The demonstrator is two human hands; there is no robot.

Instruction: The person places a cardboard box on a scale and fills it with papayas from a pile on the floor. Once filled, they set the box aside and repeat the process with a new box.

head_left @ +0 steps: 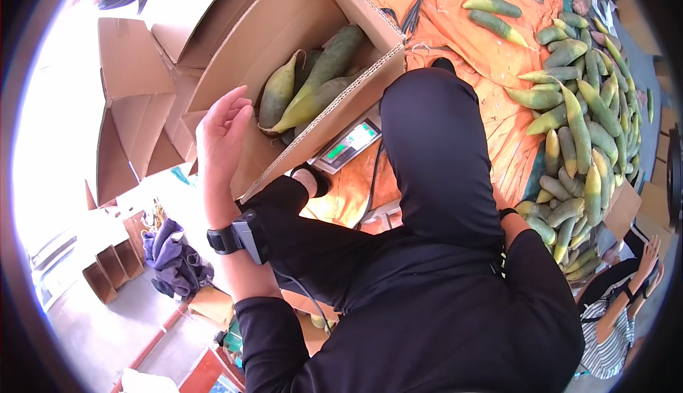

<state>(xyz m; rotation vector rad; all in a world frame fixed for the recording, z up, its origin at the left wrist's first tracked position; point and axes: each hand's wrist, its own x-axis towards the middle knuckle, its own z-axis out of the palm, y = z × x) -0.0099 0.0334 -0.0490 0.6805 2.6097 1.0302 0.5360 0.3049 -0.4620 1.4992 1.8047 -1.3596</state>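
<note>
My left hand (223, 131) is raised beside the near left edge of an open cardboard box (252, 51). Its fingers are loosely curled with nothing in them. Inside the box lie several green radishes (329, 62), some with yellowish ends. Under the box's side a digital scale (348, 145) shows a lit green display. On the right, my right hand (501, 199) reaches down past my bent knee. My thigh hides most of it, so its fingers and anything they hold cannot be seen. It is nearest the large pile of green radishes (573, 144).
An orange tarp (441, 34) covers the floor, with a few loose radishes (492, 6) on it. Folded cardboard boxes (135, 94) stand at the left. A purple cloth (171, 251) lies lower left. Another person in a striped top (608, 340) is at the lower right.
</note>
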